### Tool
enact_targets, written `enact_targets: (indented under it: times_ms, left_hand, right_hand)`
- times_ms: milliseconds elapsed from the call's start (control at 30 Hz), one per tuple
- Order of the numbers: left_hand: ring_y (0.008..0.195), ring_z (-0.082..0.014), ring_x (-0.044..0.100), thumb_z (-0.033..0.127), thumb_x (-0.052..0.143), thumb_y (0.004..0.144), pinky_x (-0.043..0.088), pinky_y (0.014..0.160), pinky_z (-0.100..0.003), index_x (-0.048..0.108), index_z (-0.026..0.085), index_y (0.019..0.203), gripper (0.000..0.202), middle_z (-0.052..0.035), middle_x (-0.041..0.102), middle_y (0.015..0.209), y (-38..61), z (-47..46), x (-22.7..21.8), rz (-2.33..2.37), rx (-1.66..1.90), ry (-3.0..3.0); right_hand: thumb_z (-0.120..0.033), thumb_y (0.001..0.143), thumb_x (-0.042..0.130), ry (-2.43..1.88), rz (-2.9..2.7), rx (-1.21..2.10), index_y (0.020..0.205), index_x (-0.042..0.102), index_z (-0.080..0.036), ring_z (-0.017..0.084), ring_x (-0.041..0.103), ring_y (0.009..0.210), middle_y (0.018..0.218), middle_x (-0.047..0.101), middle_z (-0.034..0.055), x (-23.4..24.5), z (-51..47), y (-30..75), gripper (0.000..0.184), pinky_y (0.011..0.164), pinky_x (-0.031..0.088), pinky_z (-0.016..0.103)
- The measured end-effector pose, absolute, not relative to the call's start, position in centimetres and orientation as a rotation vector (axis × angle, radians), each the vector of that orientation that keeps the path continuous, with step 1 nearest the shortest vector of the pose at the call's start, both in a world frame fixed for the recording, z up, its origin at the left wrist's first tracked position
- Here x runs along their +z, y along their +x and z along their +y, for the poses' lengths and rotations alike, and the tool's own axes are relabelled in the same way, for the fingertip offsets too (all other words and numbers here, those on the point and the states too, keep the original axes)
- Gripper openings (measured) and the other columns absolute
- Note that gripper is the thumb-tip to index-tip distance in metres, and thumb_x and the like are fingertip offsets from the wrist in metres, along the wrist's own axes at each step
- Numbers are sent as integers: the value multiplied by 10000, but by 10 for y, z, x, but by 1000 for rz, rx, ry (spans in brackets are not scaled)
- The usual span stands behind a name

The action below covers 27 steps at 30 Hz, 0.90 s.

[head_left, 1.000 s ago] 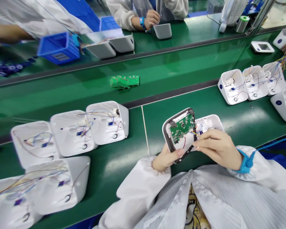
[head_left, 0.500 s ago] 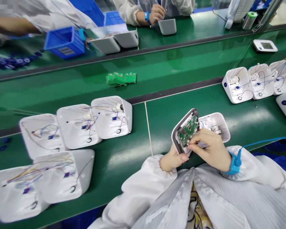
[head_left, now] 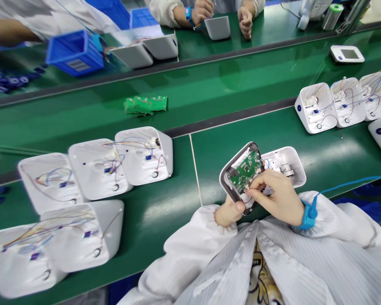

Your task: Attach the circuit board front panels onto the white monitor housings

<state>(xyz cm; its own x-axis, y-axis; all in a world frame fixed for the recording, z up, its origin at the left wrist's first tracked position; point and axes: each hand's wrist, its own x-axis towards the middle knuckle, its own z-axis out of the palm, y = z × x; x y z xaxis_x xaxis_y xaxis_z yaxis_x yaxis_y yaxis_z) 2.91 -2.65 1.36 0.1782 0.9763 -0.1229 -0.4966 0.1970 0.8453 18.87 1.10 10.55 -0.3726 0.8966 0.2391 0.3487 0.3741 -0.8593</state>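
On the bench [head_left: 216,140], a shell [head_left: 288,163] lies behind the cover [head_left: 226,178] in our left hand [head_left: 228,212]; other shells [head_left: 95,169] cluster left and far right.

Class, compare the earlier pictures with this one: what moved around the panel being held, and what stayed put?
The right hand slid left from the wired edge of the front panel onto the green circuit board, fingertips now at its lower part. The loose green boards on the belt drifted left. The left hand still grips the front panel from below; the white housing stays behind it.
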Motion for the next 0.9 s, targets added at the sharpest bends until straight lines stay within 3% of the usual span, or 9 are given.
enact_targets:
  times_ms: [400,900]
  left_hand:
    - [1331,-342,498,799,724,608,348,1139,-486,604,231,1207,834,-113,647,1275,33,-30,-1,808,1150,696]
    - [1265,-356,558,831,706,596,435,1074,-484,609,221,1253,902,-113,693,1207,36,-32,-1,876,1141,723]
  right_hand:
    - [-229,926,591,-1095,-1874,982,802,589,-214,163,620,761,784,662,12,101,11,187,125,730,499,307]
    - [-204,896,624,-1147,-1836,1013,769,607,-211,153,634,729,757,679,-1,102,10,187,128,698,501,288]
